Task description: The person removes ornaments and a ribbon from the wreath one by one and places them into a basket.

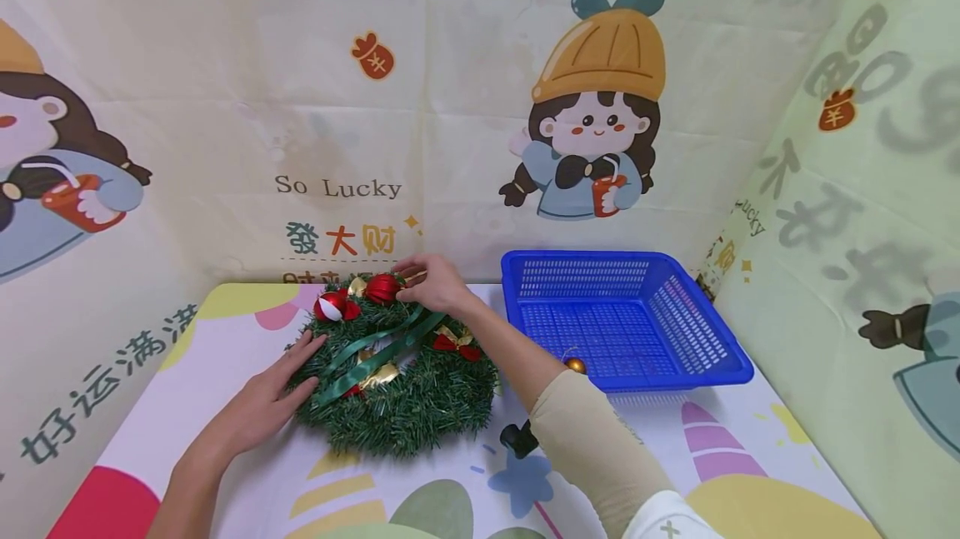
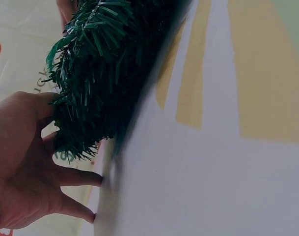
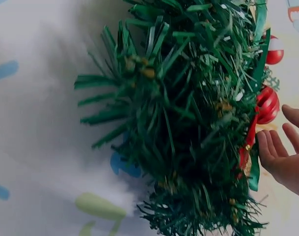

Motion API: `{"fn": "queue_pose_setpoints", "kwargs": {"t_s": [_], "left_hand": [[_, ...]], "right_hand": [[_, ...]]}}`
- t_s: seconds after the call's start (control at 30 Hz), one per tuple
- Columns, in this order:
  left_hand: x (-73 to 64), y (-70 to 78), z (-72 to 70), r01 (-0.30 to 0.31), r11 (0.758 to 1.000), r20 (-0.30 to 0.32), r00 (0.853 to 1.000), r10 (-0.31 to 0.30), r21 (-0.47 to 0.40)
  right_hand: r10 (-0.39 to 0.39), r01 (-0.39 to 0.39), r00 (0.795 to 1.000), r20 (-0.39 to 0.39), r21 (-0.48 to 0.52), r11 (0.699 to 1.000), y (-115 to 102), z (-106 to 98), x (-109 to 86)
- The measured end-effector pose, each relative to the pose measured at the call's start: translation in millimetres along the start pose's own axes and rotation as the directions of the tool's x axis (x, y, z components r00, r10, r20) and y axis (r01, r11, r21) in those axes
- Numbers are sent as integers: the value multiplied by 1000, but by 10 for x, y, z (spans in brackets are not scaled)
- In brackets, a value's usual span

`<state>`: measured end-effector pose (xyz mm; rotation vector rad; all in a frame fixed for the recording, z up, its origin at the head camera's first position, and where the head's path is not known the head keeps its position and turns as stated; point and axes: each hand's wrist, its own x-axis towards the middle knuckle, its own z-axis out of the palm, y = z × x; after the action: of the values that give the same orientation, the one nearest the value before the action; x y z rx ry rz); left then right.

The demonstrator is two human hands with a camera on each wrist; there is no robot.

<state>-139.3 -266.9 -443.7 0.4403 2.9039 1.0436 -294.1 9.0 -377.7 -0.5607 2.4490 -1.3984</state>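
A green Christmas wreath (image 1: pixel 420 406) lies on the table, with a dark green ribbon (image 1: pixel 375 360) trailing across its middle. At its far side sit a dark red ball ornament (image 1: pixel 382 289) and a red-and-white ball (image 1: pixel 330 306). A red bow (image 1: pixel 456 344) with gold is on its right part. My left hand (image 1: pixel 277 389) rests at the wreath's left edge, fingers spread; the left wrist view shows two fingertips (image 2: pixel 93 216) reaching toward the tabletop. Beside the dark red ball is my right hand (image 1: pixel 437 282), its fingers loosely bent and thumb apart in the right wrist view.
A blue plastic basket (image 1: pixel 720 347) stands right of the wreath, with a small gold ball (image 1: pixel 575 365) at its near left side. A black object (image 1: pixel 517 440) lies on the table, partly behind my right forearm. A printed cloth wall (image 1: pixel 450 147) rises behind.
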Motion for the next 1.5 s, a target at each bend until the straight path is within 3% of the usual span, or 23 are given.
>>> {"fn": "queue_pose_setpoints", "kwargs": {"t_s": [0.4, 0.7, 1.07, 1.5], "left_hand": [[15, -16, 6, -5, 1000, -2, 1000, 5, -12], [9, -16, 2, -3, 1000, -9, 1000, 3, -14], [7, -32, 22, -11, 1000, -21, 1000, 11, -18], [-11, -10, 22, -8, 1000, -23, 1000, 7, -10]], "right_hand": [[30, -30, 998, -57, -2, 1000, -6, 120, 80], [39, -40, 998, -57, -20, 999, 16, 160, 136], [4, -9, 999, -47, -118, 993, 19, 225, 182], [9, -13, 998, -65, -62, 998, 38, 263, 190]]}}
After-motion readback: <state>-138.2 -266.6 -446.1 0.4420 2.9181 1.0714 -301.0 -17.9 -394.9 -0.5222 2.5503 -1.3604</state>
